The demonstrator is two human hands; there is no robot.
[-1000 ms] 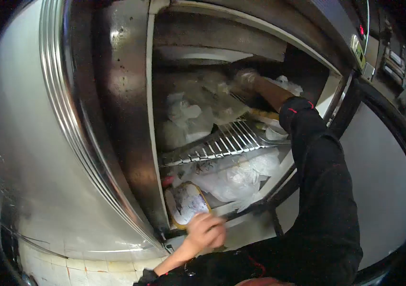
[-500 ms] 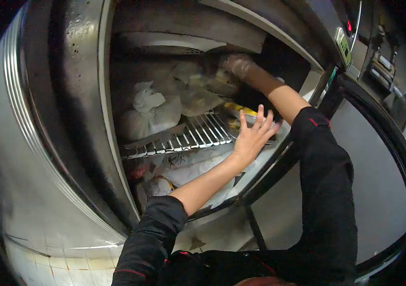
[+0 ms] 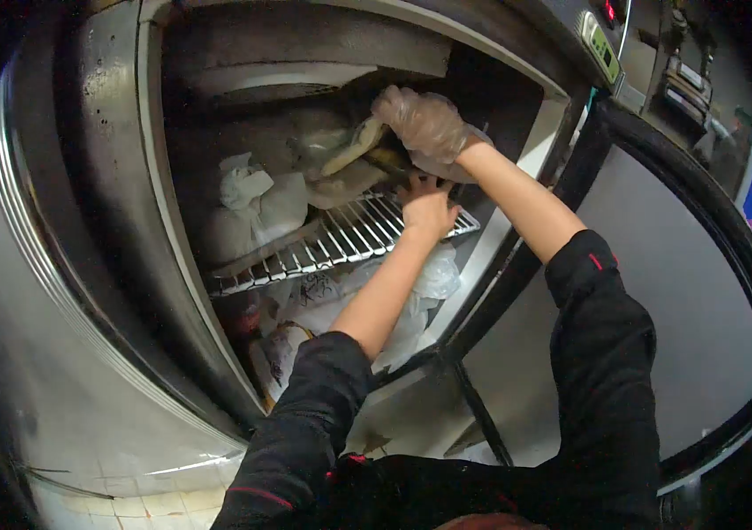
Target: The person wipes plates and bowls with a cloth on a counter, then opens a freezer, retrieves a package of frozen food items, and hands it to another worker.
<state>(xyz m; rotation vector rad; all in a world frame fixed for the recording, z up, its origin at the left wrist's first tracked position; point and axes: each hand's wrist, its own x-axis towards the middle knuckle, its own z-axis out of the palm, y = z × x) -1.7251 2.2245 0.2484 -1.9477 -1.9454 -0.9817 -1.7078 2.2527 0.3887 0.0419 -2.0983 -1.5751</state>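
Observation:
Inside an open refrigerator, my right hand wears a clear plastic glove, and its fingers are closed on a pale, elongated item above the shelf. My bare left hand is lower, over the wire shelf, its fingers spread and reaching under a dark thing that I cannot make out. Left of both hands, a knotted whitish plastic bag rests on the shelf. Clear plastic lies around the pale item.
Below the shelf are white plastic bags and an oval container with a yellow rim. The open door stands at the right. A steel door panel is at the left, and a green controller sits at upper right.
My left hand has moved from the lower front up into the refrigerator, then further in over the shelf. My right hand has come forward with the pale item. The view has shifted right.

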